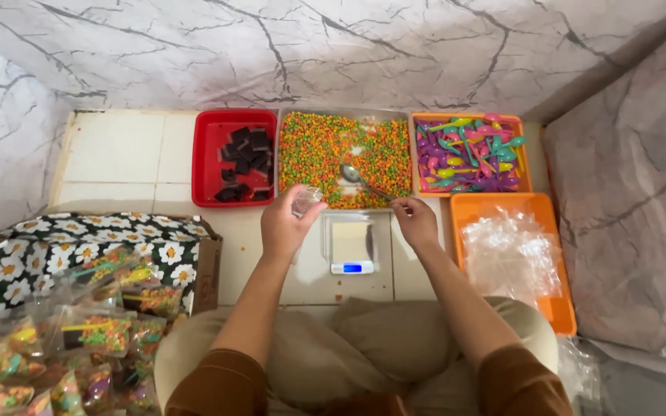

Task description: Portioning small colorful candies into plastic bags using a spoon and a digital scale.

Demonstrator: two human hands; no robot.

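The floor of pale tiles carries everything here; the person sits cross-legged on it, facing a row of trays.

Largest, and straight ahead of both hands, is the metal tray filled with small orange, green and yellow candy bits. Beyond and left of the left-hand grip sits a red tray with dark square pieces; beyond and right of the right-hand grip is an orange tray of bright plastic spoons, and nearer, to that grip's right, a second orange tray holding clear plastic bags. Well to the left of the left grip, a flower-patterned box and a heap of filled packets.

Between the two hands, a little nearer the body, lies a small digital scale.

The right hand pinches the end of a metal spoon. The spoon's long axis runs from that grip up and to the left, its bowl lying on the candy bits at the near edge of the metal tray.

The left hand is closed around a small clear cup, held upright just left of the spoon's bowl and close to it. Of the two hands, the left is nearer the bowl; the cup's mouth lies a short way down and left from it.
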